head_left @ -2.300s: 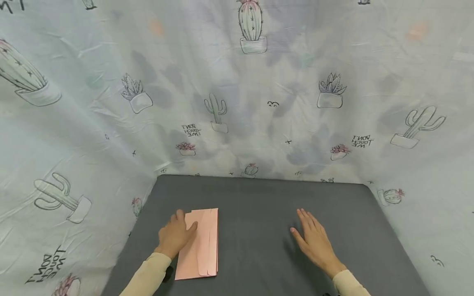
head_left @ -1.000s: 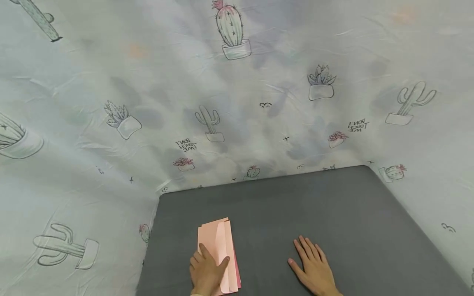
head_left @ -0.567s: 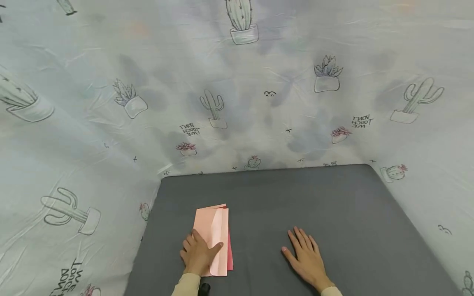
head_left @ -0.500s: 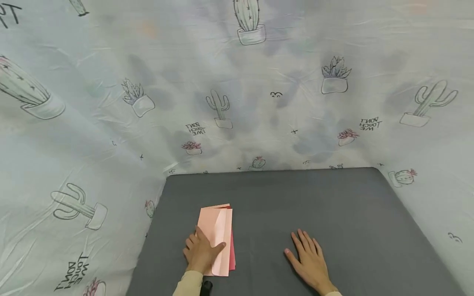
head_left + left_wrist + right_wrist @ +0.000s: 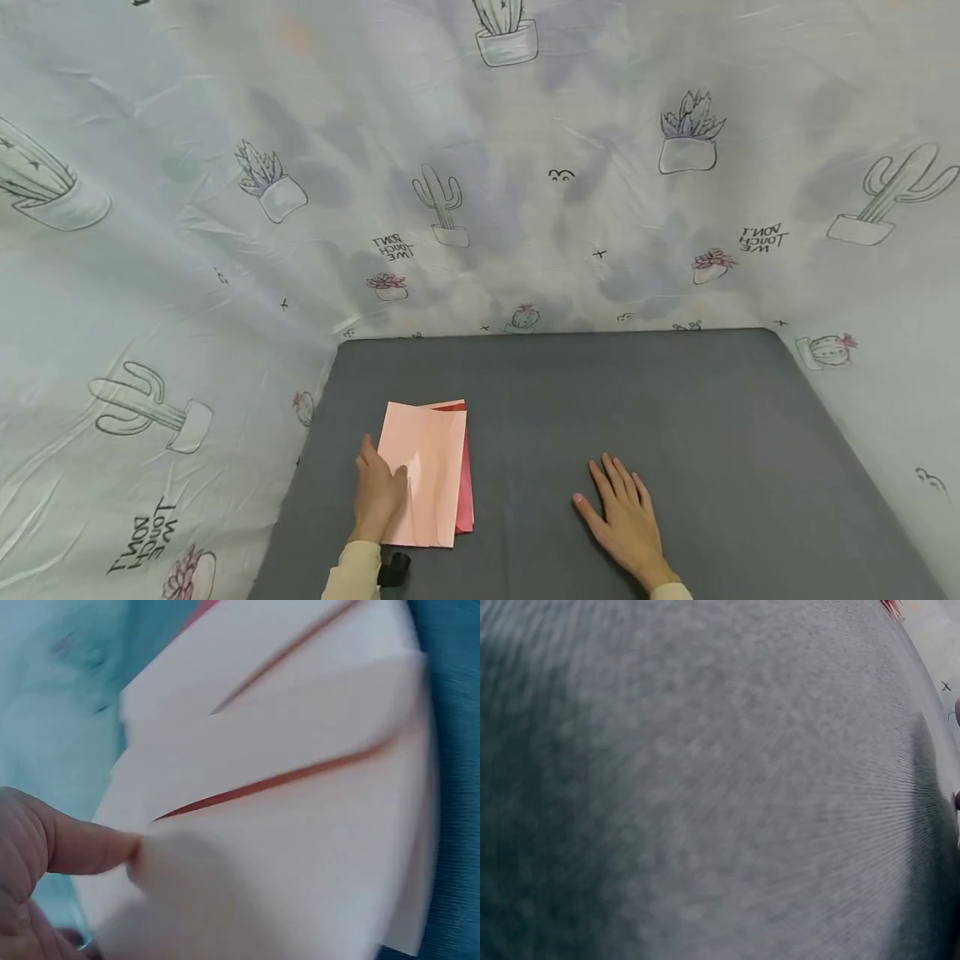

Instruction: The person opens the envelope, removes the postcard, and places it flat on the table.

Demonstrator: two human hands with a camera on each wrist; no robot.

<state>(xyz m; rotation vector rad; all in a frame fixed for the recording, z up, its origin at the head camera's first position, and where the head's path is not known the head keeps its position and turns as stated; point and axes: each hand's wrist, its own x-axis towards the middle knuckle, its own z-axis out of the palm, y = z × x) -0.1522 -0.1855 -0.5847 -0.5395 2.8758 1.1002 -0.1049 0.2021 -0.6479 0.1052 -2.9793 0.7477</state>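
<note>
A pale pink envelope (image 5: 427, 467) lies at the top of a small stack on the left side of the dark grey table, its long flap running lengthwise. My left hand (image 5: 378, 496) pinches its left edge, thumb on top, the other fingers mostly hidden under the paper. In the left wrist view the thumb (image 5: 90, 844) presses the envelope's edge, with another pale envelope (image 5: 217, 667) below, its flap slit showing. A red envelope (image 5: 465, 492) peeks out on the stack's right side. My right hand (image 5: 622, 521) rests palm down on the table, fingers straight and spread, holding nothing.
The grey table (image 5: 555, 392) meets a hanging cloth (image 5: 510, 167) printed with cacti at its back and sides. On my left wrist sits a black device (image 5: 394, 570).
The left hand has shifted left to the top envelope's edge and grips it; that envelope has slid left across the stack. More red shows beneath. The right hand came down onto the table.
</note>
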